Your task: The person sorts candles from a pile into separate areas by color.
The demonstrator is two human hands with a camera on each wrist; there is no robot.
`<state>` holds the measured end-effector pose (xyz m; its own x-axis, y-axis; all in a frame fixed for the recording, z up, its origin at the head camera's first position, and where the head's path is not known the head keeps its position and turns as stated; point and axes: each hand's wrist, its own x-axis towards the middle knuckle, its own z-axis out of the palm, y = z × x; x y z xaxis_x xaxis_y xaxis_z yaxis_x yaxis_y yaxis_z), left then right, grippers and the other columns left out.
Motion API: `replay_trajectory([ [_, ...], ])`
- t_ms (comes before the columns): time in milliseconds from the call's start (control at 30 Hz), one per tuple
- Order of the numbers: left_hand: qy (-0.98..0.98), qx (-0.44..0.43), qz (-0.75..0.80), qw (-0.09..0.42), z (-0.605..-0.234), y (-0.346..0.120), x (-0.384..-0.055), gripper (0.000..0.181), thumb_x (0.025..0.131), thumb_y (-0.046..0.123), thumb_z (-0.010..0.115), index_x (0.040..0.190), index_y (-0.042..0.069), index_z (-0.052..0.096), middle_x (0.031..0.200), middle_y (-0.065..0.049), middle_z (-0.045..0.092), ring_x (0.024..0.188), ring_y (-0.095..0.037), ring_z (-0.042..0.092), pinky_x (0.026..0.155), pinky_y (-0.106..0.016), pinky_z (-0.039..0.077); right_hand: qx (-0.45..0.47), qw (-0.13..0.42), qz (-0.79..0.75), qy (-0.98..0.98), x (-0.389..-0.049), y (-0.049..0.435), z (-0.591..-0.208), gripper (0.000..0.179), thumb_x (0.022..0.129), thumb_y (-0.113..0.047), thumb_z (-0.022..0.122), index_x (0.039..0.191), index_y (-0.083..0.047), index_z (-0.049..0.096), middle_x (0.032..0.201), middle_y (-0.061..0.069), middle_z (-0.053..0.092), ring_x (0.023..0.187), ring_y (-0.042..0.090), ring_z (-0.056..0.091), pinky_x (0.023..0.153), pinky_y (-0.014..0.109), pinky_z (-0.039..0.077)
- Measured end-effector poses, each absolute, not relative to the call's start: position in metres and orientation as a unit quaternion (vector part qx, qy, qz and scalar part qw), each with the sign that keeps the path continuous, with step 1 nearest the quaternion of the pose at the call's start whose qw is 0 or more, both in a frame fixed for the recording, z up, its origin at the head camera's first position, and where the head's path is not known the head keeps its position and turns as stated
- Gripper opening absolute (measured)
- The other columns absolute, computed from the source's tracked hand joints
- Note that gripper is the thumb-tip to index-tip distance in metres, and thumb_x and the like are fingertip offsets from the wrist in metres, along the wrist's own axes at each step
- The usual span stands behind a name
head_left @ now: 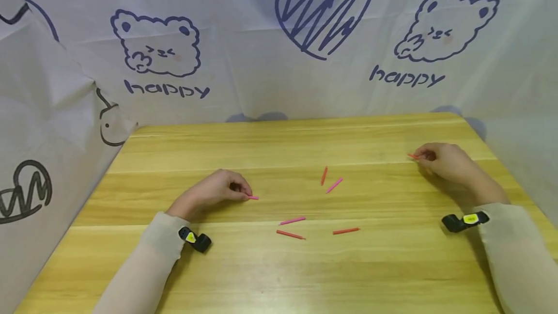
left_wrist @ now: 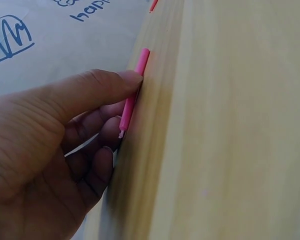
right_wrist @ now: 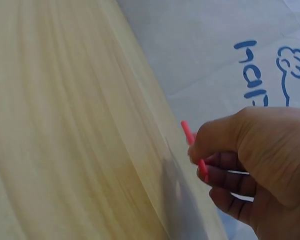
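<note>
The right hand (right_wrist: 265, 155) (cropped in its wrist view) partly hides a red stick (right_wrist: 188, 132).

Pink candle (left_wrist: 127, 110), thin, smooth, w/ short wick, in L fingers (left_wrist: 97, 167): thumb across its mid-length, wick end twd palm, plain end out to R. Red candle (right_wrist: 188, 132), also thin, in R fingers (right_wrist: 230, 180), middle part hidden, one end pointing L. 5 more flat on desk (head_left: 392, 275) btwn them, each apart: far red candle (head_left: 324, 176) just L of far pink candle (head_left: 334, 185); nearer, near pink candle (head_left: 292, 220) beyond near red candle (head_left: 290, 234), L ends close; lone red candle (head_left: 346, 230) to their R.
</note>
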<state>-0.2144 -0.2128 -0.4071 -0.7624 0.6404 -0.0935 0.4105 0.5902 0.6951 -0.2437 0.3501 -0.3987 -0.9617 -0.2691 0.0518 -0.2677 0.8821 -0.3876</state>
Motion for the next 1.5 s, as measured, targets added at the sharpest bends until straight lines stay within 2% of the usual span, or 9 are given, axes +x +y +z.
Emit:
replay_trajectory([
  [300, 0.875, 0.301, 0.341, 0.168, -0.410, -0.212, -0.215, 0.006, 0.089, 0.012, 0.073, 0.092, 0.017, 0.075, 0.087, 0.007, 0.066, 0.080, -0.014, 0.057, 0.072, -0.028, 0.049, -0.169, -0.034, -0.212, 0.962, -0.231, 0.338, -0.398, 0.019, 0.095, -0.010, 0.063, 0.110, -0.001, 0.069, 0.092, 0.008, 0.066, 0.084, 0.026, 0.059, 0.075, 0.046, 0.048],
  [667, 0.876, 0.296, 0.345, 0.163, -0.410, -0.214, -0.218, 0.005, 0.088, 0.014, 0.075, 0.092, 0.017, 0.076, 0.085, 0.006, 0.066, 0.077, -0.015, 0.059, 0.069, -0.027, 0.050, -0.171, -0.028, -0.243, 0.954, -0.225, 0.320, -0.392, 0.023, 0.098, -0.015, 0.061, 0.116, -0.004, 0.068, 0.102, 0.012, 0.066, 0.087, 0.026, 0.056, 0.076, 0.045, 0.046],
  [1000, 0.874, 0.295, 0.348, 0.167, -0.410, -0.214, -0.217, 0.004, 0.089, 0.016, 0.074, 0.092, 0.018, 0.076, 0.085, 0.005, 0.066, 0.077, -0.016, 0.057, 0.068, -0.028, 0.048, -0.237, -0.058, -0.252, 0.936, -0.220, 0.302, -0.390, 0.016, 0.094, -0.007, 0.065, 0.108, -0.009, 0.073, 0.097, 0.002, 0.068, 0.081, 0.015, 0.056, 0.069, 0.024, 0.047],
  [1233, 0.874, 0.293, 0.350, 0.166, -0.411, -0.214, -0.217, 0.004, 0.089, 0.015, 0.074, 0.092, 0.017, 0.076, 0.085, 0.006, 0.066, 0.078, -0.015, 0.058, 0.069, -0.028, 0.049, -0.284, -0.046, -0.276, 0.917, -0.216, 0.288, -0.388, 0.020, 0.093, -0.005, 0.066, 0.108, -0.014, 0.073, 0.097, -0.004, 0.068, 0.080, 0.009, 0.056, 0.068, 0.023, 0.048],
  [1500, 0.875, 0.290, 0.350, 0.166, -0.410, -0.214, -0.216, 0.005, 0.088, 0.014, 0.075, 0.092, 0.016, 0.076, 0.084, 0.005, 0.066, 0.077, -0.015, 0.057, 0.068, -0.027, 0.049, -0.301, -0.026, -0.281, 0.911, -0.211, 0.274, -0.390, 0.020, 0.093, -0.004, 0.065, 0.107, -0.014, 0.074, 0.097, -0.005, 0.068, 0.081, 0.009, 0.056, 0.069, 0.023, 0.049],
])
